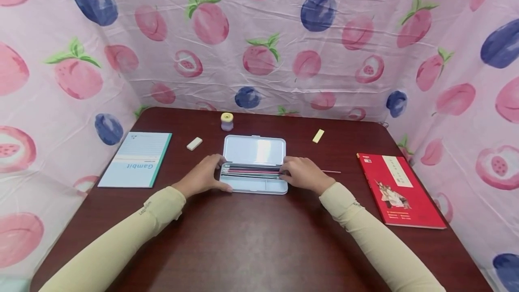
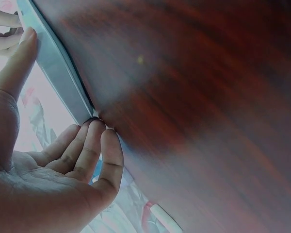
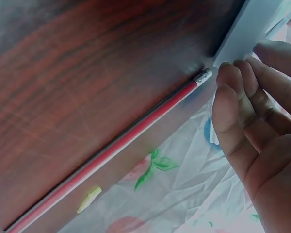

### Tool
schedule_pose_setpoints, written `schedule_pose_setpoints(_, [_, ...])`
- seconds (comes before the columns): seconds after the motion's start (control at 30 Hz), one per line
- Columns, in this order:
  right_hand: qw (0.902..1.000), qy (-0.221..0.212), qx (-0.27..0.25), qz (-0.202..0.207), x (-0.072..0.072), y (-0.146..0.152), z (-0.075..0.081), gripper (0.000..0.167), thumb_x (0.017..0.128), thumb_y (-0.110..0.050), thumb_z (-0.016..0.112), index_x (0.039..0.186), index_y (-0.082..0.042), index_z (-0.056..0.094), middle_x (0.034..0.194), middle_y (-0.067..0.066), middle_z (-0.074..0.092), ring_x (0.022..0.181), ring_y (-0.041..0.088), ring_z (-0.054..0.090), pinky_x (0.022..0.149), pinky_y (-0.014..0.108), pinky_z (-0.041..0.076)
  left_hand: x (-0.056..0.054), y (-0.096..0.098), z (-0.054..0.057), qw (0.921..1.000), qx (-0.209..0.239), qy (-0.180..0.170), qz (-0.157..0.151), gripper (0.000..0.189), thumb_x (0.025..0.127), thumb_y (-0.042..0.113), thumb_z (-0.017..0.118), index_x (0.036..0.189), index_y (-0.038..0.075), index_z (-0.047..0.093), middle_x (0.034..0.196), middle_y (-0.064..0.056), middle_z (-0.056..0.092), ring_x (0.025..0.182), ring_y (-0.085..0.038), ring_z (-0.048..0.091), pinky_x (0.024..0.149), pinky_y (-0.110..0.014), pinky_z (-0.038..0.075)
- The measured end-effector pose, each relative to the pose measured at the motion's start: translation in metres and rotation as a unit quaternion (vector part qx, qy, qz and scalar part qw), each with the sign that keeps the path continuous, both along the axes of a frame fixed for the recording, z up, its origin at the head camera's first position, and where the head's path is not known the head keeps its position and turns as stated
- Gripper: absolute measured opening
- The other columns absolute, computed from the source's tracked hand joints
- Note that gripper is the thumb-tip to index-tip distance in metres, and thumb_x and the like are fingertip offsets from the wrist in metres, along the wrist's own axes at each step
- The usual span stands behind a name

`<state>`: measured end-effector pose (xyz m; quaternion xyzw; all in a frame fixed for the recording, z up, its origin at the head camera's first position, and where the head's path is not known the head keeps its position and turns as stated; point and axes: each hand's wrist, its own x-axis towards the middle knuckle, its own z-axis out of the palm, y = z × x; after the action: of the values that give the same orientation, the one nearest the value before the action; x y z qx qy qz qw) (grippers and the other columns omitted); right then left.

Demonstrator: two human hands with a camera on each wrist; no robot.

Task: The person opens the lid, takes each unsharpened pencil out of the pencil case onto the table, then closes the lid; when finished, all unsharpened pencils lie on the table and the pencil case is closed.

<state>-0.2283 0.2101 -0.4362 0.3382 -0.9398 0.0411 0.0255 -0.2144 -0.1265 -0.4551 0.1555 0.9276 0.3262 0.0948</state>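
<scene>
A pale blue pencil case (image 1: 243, 184) lies open on the table, its lid tipped back and several pencils (image 1: 251, 170) lying lengthwise inside. My left hand (image 1: 204, 175) holds its left end, thumb at the front edge and fingers round the back corner. In the left wrist view those fingertips meet the corner of the case (image 2: 58, 68). Round the right end, my right hand (image 1: 304, 173) grips the case with its thumb over the pencil ends. A red pencil (image 3: 136, 133) with a metal-capped end lies on the table outside the case, beside the right fingertips.
Behind the case stand a small yellow-topped container (image 1: 227, 121), a white eraser (image 1: 194, 143) and a yellow block (image 1: 318, 135). A light blue notebook (image 1: 134, 161) lies at left, a red book (image 1: 399, 188) at right. Fruit-patterned curtain (image 1: 284, 89) hangs around the table (image 1: 251, 242).
</scene>
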Motion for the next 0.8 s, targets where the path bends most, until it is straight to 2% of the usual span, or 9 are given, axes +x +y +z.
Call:
schedule_pose_setpoints(0.23, [0.9994, 0.015, 0.031, -0.003, -0.002, -0.008, 0.003, 0.006, 0.089, -0.018, 0.087, 0.088, -0.012, 0.084, 0.078, 0.0, 0.067, 0.064, 0.01, 0.053, 0.064, 0.03, 0.054, 0.0, 0.0, 0.0, 1.0, -0.002, 0.002, -0.001, 0.093, 0.072, 0.044, 0.1, 0.141, 0.002, 0.054, 0.129, -0.015, 0.062, 0.118, -0.028, 0.058, 0.11, -0.047, 0.054])
schedule_pose_setpoints(0.37, [0.9984, 0.037, 0.044, 0.005, -0.003, -0.011, 0.004, 0.008, 0.088, -0.016, 0.087, 0.082, -0.012, 0.082, 0.075, 0.0, 0.066, 0.062, 0.011, 0.053, 0.061, 0.032, 0.054, 0.0, 0.0, 0.0, 1.0, 0.0, -0.001, 0.001, 0.094, 0.072, 0.044, 0.1, 0.141, 0.003, 0.054, 0.13, -0.015, 0.062, 0.119, -0.028, 0.057, 0.11, -0.047, 0.054])
schedule_pose_setpoints(0.6, [0.9971, 0.054, 0.052, 0.011, -0.003, -0.012, 0.004, 0.009, 0.088, -0.017, 0.087, 0.082, -0.012, 0.082, 0.077, 0.001, 0.068, 0.063, 0.013, 0.058, 0.062, 0.035, 0.056, -0.001, 0.0, -0.001, 1.0, -0.004, -0.002, 0.004, 0.095, 0.072, 0.046, 0.1, 0.143, 0.003, 0.053, 0.13, -0.014, 0.062, 0.119, -0.028, 0.057, 0.109, -0.046, 0.054])
schedule_pose_setpoints(0.8, [0.9978, 0.045, 0.049, 0.009, -0.002, -0.013, 0.002, 0.006, 0.088, -0.015, 0.087, 0.086, -0.01, 0.083, 0.079, 0.002, 0.069, 0.063, 0.011, 0.057, 0.063, 0.032, 0.056, -0.002, -0.001, -0.002, 1.0, -0.004, -0.001, 0.001, 0.094, 0.071, 0.046, 0.1, 0.142, 0.004, 0.054, 0.129, -0.014, 0.062, 0.118, -0.027, 0.057, 0.109, -0.046, 0.054])
